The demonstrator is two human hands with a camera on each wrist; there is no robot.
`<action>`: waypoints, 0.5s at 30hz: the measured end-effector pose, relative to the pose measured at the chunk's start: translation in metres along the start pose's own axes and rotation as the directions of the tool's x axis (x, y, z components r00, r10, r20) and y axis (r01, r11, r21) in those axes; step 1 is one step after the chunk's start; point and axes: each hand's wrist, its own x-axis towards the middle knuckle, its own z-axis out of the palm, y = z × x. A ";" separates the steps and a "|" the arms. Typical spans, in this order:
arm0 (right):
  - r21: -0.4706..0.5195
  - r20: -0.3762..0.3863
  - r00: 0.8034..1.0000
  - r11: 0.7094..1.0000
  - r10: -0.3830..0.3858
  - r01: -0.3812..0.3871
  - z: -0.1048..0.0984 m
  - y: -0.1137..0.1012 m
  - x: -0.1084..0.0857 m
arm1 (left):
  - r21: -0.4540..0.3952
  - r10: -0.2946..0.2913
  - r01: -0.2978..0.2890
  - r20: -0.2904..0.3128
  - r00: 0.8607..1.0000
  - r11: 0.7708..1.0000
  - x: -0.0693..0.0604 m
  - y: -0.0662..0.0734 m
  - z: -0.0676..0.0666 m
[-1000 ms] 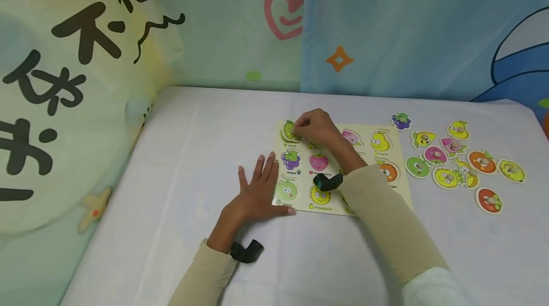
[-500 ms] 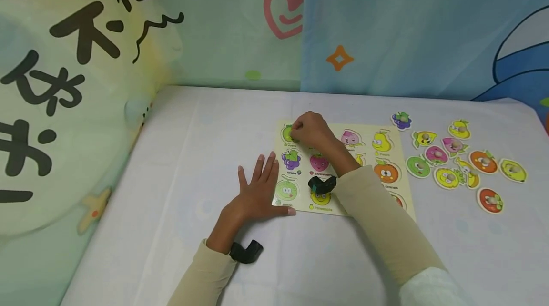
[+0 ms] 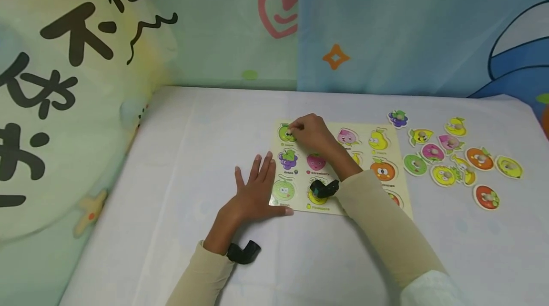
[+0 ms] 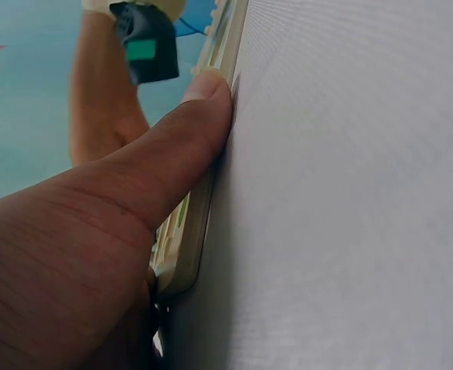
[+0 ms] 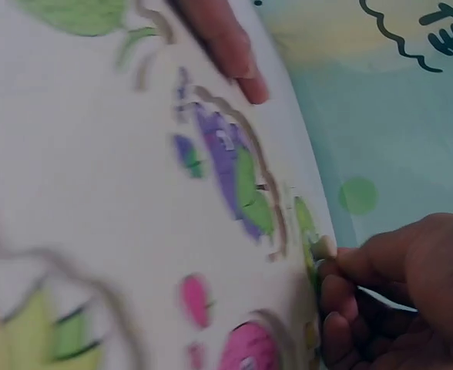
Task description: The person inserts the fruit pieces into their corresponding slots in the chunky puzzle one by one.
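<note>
A pale yellow fruit puzzle board lies on the white table. At its upper left corner my right hand pinches a green fruit piece by its small knob. That piece sits at its matching spot; whether it lies fully flush I cannot tell. My left hand rests spread beside the board's lower left corner, fingers straight along the left edge. In the left wrist view the thumb presses along the board's front edge. Printed grapes and a strawberry show in the row below.
Several loose knobbed fruit pieces lie right of the board, among them grapes, an orange, a lemon and a red tomato-like piece. A printed cloth backdrop stands behind the table.
The green piece, earlier offset over its spot, has settled into line with it. My right hand has shifted down slightly, still at the knob. The left hand has stayed in place.
</note>
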 end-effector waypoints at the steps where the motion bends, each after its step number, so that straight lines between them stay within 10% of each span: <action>1: 0.011 -0.006 1.000 1.000 -0.004 0.004 0.000 0.002 -0.001 | 0.001 -0.002 0.002 -0.001 1.000 1.000 0.000 0.000 0.000; 15: 0.061 0.090 0.996 0.998 -0.008 0.002 -0.013 0.000 -0.036 | 0.019 -0.011 0.011 0.001 1.000 1.000 0.001 0.000 0.003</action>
